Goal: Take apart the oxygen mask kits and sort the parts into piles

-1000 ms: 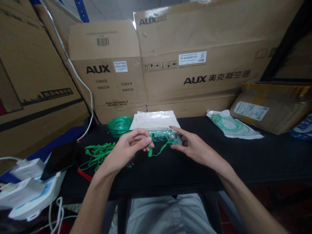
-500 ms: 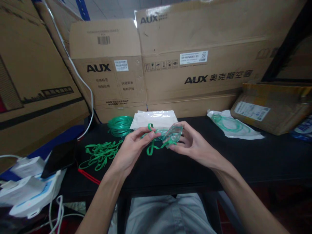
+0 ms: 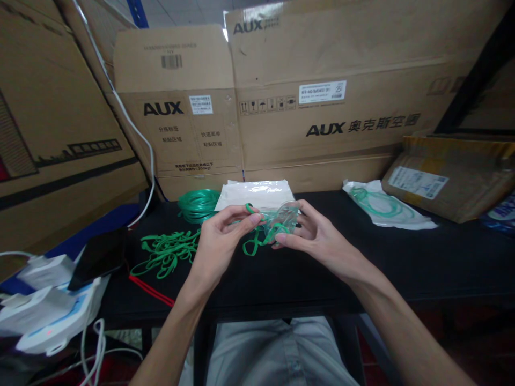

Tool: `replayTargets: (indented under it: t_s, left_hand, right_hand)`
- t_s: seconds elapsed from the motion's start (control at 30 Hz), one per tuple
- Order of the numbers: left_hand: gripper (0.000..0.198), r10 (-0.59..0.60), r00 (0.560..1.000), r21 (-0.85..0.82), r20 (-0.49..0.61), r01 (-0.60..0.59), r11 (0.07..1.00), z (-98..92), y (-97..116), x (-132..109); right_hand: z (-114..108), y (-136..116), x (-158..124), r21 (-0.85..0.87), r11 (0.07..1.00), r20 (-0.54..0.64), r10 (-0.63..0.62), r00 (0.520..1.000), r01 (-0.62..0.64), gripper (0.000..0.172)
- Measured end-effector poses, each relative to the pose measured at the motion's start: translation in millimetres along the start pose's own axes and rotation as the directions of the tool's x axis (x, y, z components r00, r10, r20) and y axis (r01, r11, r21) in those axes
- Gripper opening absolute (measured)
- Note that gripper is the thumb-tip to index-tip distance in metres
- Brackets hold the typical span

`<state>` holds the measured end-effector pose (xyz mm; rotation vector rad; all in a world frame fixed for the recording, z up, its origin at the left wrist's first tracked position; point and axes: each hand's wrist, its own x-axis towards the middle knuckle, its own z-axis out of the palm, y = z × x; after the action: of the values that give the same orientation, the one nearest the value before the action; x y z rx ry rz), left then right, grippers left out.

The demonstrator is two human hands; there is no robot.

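A clear, green-tinted plastic mask [image 3: 284, 217] is in my right hand [image 3: 317, 230], fingers behind it and thumb at its lower edge. My left hand [image 3: 227, 230] pinches a green elastic strap [image 3: 251, 246] beside the mask's left side. A loop of the strap hangs below the fingers, and its other part runs to the mask under my right thumb. Behind my hands lie white packages [image 3: 255, 194] in clear wrap. A coil of green tubing [image 3: 198, 205] stands to their left. Nearer, a loose heap of green straps [image 3: 169, 252] lies left of my left hand.
The black table [image 3: 281, 284] has an open white package with green tubing [image 3: 380, 205] at right, beside a taped carton [image 3: 446, 177]. Large cardboard sheets [image 3: 314, 145] stand behind. At left are a black phone [image 3: 98, 257], white chargers [image 3: 48, 273], cables and a red cord [image 3: 153, 291].
My left fingers have moved slightly right along the strap, nearer the mask. The mask is tilted a little differently, and the hanging strap loop has shifted right and widened.
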<state>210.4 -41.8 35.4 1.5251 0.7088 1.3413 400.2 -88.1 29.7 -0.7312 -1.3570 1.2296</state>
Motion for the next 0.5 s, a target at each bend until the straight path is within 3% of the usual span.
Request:
replayTargets:
  t_s: [0.5]
  left_hand:
    - [0.011, 0.145, 0.981, 0.088, -0.127, -0.134, 0.987, 7.6, -1.5, -3.9]
  right_hand:
    - [4.7, 3.4, 1.0, -0.021, 1.000, 0.007, 0.013, 1.000, -0.012, 0.042]
